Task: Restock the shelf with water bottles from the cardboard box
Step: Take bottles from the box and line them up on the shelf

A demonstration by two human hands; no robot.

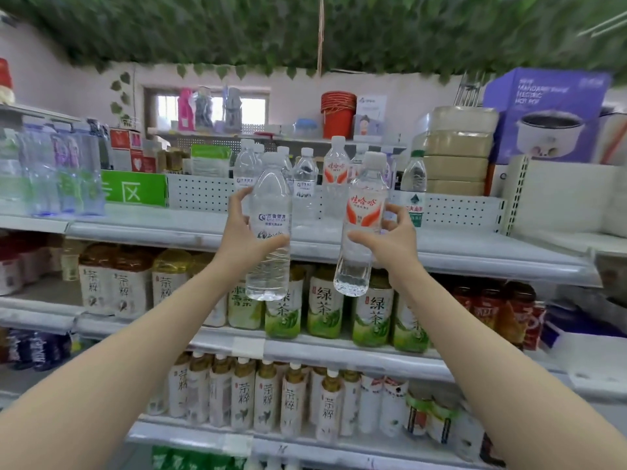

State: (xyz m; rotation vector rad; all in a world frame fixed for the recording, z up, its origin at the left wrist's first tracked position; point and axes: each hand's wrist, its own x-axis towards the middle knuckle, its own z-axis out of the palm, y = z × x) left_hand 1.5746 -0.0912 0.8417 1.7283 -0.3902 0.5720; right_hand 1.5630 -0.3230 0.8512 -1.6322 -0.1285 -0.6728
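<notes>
My left hand [242,232] grips a clear water bottle with a blue-and-white label [271,228], held upright in front of the top shelf [475,256]. My right hand [393,239] grips a second water bottle with a red-and-white label [361,225], also upright, just right of the first. Both bottles hang in the air before the shelf's front edge. Behind them several water bottles [307,184] stand on the top shelf, some blue-labelled, one red-labelled [336,174]. The cardboard box is not in view.
Green tea bottles [324,307] fill the second shelf and brown tea bottles [268,398] the third. Packs of bottled water [51,171] stand at the top left. Beige stacked packages [458,150] and a purple hot-pot box [546,113] stand at the top right.
</notes>
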